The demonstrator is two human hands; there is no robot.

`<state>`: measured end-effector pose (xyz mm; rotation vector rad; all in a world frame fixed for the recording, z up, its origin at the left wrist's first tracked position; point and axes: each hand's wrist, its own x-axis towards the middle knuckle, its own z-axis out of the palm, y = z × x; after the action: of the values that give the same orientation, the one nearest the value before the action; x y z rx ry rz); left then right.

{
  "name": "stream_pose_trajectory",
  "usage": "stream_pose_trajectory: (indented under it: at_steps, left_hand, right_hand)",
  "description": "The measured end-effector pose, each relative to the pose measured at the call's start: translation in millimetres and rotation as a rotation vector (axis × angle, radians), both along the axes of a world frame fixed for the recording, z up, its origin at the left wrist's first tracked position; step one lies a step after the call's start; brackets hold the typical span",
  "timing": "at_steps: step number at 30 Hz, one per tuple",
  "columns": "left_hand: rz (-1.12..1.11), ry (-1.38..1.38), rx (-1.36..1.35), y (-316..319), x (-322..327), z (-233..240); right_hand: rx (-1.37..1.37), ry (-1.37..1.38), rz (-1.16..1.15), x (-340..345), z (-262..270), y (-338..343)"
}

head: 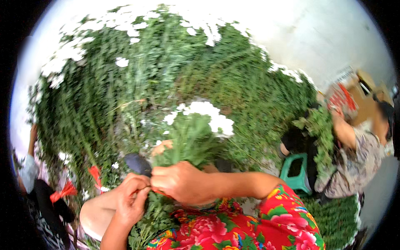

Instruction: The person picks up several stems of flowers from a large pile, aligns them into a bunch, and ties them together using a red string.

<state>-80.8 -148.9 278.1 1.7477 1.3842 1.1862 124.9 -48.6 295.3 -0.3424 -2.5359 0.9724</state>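
Note:
A bunch of white-flowered stems, probably chrysanthemums (190, 137), lies across my lap with its blooms pointing away from me. My right hand (179, 181) is closed around its leafy stems. Under those fingers shows a strip of red tie (162, 192). Close beside it, my left hand (134, 193) pinches a thin strand, seemingly the tie's end, between thumb and fingers. The lower leaves (156, 209) of the bunch hang below both hands. Motion blur hides how the tie runs round the stems.
Heaped flower stems (140, 68) curve around the far side. Bundles of red ties (64, 191) hang at left, near another person's sleeve (28, 175). At right, a co-worker (353, 159) holds greenery beside a green plastic stool (295, 173); a cardboard box (362, 103) stands behind.

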Motion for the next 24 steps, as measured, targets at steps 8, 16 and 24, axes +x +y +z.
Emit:
stream_pose_trajectory:
  at_steps: [8,16,24]
  left_hand:
    - [0.072,0.383,-0.190,-2.7,-0.6,-23.6]
    - [-0.123,-1.193,-0.855,-0.7,-10.4,-28.1]
    - [-0.244,-0.868,-0.559,-9.4,14.6,-25.1]
  right_hand:
    - [0.165,-0.317,0.251,31.1,29.7,-16.3]
    - [-0.280,-0.176,0.029,22.7,24.4,-9.9]
    - [0.198,-0.056,-0.034,1.0,35.5,-27.1]
